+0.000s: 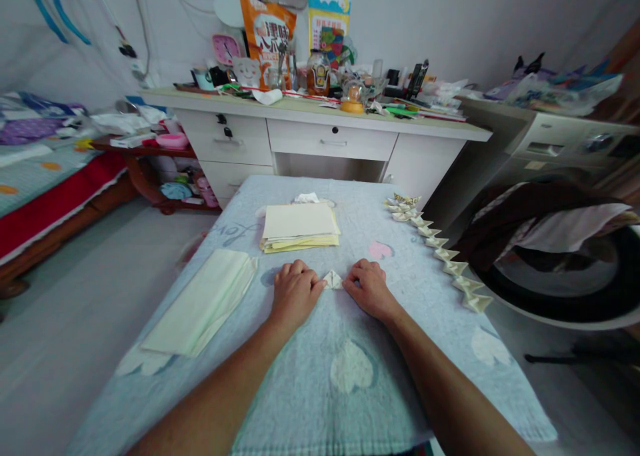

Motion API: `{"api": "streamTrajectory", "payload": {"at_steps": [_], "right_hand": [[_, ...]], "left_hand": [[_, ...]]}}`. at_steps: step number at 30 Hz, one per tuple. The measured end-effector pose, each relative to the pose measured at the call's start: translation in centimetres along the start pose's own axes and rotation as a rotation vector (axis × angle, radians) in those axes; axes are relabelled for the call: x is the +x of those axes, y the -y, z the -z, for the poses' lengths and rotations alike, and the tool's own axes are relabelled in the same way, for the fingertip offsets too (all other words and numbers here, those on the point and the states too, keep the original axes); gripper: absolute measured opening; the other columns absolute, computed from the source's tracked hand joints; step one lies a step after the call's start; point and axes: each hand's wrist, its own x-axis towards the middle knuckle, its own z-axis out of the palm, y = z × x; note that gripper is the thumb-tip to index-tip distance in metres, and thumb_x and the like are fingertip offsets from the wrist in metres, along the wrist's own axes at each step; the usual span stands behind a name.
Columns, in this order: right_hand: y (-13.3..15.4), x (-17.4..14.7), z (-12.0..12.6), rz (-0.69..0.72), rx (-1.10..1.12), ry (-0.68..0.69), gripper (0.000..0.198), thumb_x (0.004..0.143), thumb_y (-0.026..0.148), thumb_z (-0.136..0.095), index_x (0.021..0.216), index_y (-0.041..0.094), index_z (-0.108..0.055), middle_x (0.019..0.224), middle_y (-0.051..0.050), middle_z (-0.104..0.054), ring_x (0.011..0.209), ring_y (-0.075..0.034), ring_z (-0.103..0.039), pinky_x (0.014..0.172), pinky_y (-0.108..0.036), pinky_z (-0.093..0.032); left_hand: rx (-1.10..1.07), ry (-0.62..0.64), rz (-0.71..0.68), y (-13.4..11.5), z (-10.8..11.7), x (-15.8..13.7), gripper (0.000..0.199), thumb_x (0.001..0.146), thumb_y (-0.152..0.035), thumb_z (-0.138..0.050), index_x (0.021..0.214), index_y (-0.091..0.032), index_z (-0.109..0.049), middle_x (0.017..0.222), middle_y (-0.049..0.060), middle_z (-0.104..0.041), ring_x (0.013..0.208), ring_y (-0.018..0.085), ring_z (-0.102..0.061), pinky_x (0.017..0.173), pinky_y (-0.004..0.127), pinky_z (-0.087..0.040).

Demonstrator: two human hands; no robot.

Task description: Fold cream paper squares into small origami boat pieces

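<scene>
A small folded piece of white paper (333, 281) lies on the cloth-covered table between my two hands. My left hand (296, 289) is closed, its thumb and curled fingers at the paper's left corner. On the opposite corner, my right hand (369, 286) pinches the paper with fingers curled. Beyond my hands sits a stack of cream and yellow paper sheets (301, 223). Larger pale folded sheets (203, 303) lie to the left. Along the right side runs a row of several folded paper boats (445, 253).
A light blue patterned cloth (310, 389) covers the table. Behind it stands a white desk (330, 133) crowded with jars, an orange bag (269, 39) and a pink clock (226, 49). A washing machine (560, 143) with its door open is on the right; a bed (55, 183) is at left.
</scene>
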Motion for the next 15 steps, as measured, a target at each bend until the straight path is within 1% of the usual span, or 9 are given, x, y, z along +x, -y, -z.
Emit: {"api": "streamTrajectory", "payload": {"at_steps": [6, 15], "right_hand": [[0.07, 0.12, -0.24, -0.02, -0.024, -0.021, 0.017, 0.084, 0.029, -0.06, 0.072, 0.019, -0.067, 0.093, -0.005, -0.058, 0.093, -0.02, -0.047, 0.079, -0.032, -0.028], [0.01, 0.27, -0.59, -0.039, -0.008, -0.044, 0.015, 0.081, 0.028, -0.063, 0.07, 0.018, -0.067, 0.092, -0.004, -0.058, 0.09, -0.019, -0.047, 0.079, -0.032, -0.028]], "left_hand": [[0.029, 0.007, 0.022, -0.13, 0.29, 0.11, 0.025, 0.085, -0.041, -0.059, 0.071, -0.02, -0.065, 0.092, 0.005, -0.058, 0.092, 0.023, -0.048, 0.075, 0.036, -0.032], [0.054, 0.008, 0.015, -0.06, 0.16, 0.14, 0.024, 0.086, -0.039, -0.057, 0.074, -0.02, -0.066, 0.093, 0.006, -0.058, 0.093, 0.024, -0.047, 0.076, 0.036, -0.033]]}}
